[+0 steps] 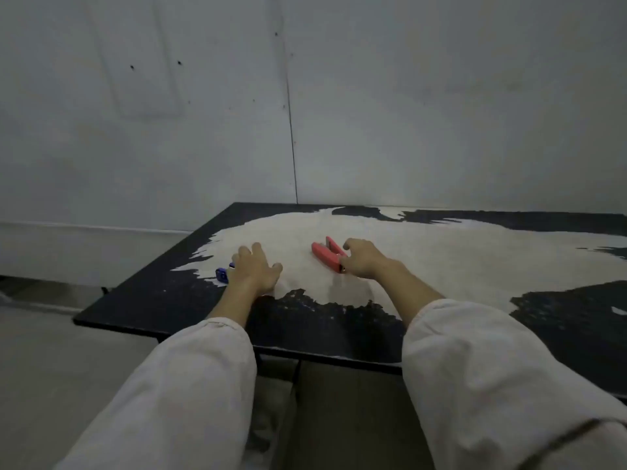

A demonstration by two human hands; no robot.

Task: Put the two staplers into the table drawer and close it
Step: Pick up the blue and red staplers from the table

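My left hand (255, 269) spread flat over blue stapler (222, 275) on table (142, 300); right hand (360, 262) loosely curled, touching red stapler (328, 256), grip unclear.

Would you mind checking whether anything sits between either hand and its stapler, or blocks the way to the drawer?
Nothing visible separates them: the left hand already lies over the blue stapler, and the right hand touches the near end of the red stapler. The table carries nothing else nearby. The drawer is out of view, so that path cannot be judged.
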